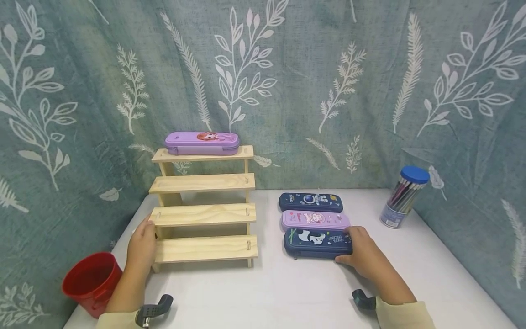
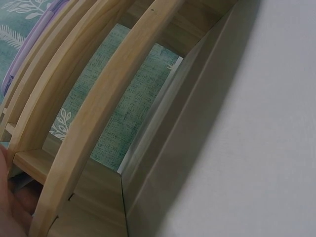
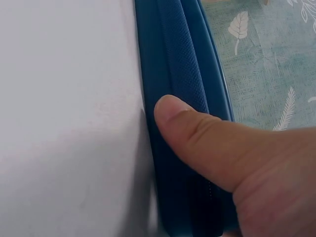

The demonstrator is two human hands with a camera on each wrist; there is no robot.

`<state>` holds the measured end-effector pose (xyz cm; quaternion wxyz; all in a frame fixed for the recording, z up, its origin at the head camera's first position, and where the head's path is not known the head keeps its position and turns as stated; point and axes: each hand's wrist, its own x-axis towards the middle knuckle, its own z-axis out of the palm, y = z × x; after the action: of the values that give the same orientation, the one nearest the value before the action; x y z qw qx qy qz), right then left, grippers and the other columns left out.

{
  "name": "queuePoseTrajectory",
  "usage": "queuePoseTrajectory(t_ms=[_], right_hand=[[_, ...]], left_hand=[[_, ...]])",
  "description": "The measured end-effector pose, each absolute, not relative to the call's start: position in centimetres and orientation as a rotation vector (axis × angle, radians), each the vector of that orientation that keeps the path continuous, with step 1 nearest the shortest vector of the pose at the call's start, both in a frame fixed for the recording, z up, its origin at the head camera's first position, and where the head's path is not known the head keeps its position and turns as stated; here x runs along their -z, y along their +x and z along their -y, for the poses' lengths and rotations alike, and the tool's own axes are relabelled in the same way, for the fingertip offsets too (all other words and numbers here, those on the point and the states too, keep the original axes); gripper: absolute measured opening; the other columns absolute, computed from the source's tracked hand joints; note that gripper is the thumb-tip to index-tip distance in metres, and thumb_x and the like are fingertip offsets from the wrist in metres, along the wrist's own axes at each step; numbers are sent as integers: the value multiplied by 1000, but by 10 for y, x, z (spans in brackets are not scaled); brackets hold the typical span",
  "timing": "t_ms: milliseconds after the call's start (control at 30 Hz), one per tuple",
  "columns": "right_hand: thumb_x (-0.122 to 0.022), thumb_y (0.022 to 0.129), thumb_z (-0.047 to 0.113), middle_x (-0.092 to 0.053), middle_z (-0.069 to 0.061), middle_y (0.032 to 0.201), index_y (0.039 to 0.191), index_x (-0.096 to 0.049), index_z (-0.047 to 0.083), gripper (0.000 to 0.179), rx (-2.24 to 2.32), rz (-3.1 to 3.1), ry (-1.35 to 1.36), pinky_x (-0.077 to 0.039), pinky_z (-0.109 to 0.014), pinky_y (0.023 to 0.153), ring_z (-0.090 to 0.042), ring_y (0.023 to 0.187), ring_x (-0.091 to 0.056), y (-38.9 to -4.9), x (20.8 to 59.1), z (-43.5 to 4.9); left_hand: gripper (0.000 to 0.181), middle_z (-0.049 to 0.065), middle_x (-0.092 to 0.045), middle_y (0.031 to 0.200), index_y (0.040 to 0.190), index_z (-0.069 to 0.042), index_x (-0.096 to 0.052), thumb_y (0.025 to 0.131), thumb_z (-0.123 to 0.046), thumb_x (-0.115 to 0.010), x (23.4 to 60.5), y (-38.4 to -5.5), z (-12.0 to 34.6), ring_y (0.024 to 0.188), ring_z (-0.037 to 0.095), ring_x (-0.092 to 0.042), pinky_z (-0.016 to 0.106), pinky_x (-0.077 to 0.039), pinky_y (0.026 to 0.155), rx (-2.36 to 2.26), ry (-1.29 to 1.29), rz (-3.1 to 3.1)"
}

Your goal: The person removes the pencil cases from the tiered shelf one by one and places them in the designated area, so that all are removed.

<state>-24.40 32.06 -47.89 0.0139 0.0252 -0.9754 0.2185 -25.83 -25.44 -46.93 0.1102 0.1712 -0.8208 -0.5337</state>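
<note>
A navy panda case [image 1: 314, 246] is pinched at its right end by the right hand [image 1: 365, 256], thumb on the zipped near side; its long axis is laid left to right, its hard-to-read lettering toward the right. It is set on the white counter [image 1: 263, 294], just nearer than a lavender case [image 1: 297, 221]. At left, a wooden rack [image 1: 205, 249] is grasped by the left hand [image 1: 141, 246], whose fingers are partly hidden. The counter is backed by leafy green cloth [image 1: 293, 119].
</note>
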Motion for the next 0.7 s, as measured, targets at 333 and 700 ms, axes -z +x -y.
queuePoseTrajectory(t_ms=[333, 700], right_hand=[[-96, 74, 36, -37, -36, 153, 149, -37, -8, 105, -658, 3020, 90, -29, -72, 119, -59, 142, -37, -241, 477, -318], [-86, 84, 50, -20, -23, 172, 166, -22, 7, 112, -700, 2931, 257, -23, -74, 122, -53, 155, -21, -240, 428, -264]], left_hand=[[65, 8, -26, 173, 168, -24, -24, 111, -53, -16, 469, -260, 254, 161, 37, -18, 67, -15, 128, 1566, 518, 2424], [64, 5, -26, 173, 168, -27, -25, 110, -53, -17, 467, -260, 254, 162, 36, -17, 67, -14, 128, 1577, 546, 2419]])
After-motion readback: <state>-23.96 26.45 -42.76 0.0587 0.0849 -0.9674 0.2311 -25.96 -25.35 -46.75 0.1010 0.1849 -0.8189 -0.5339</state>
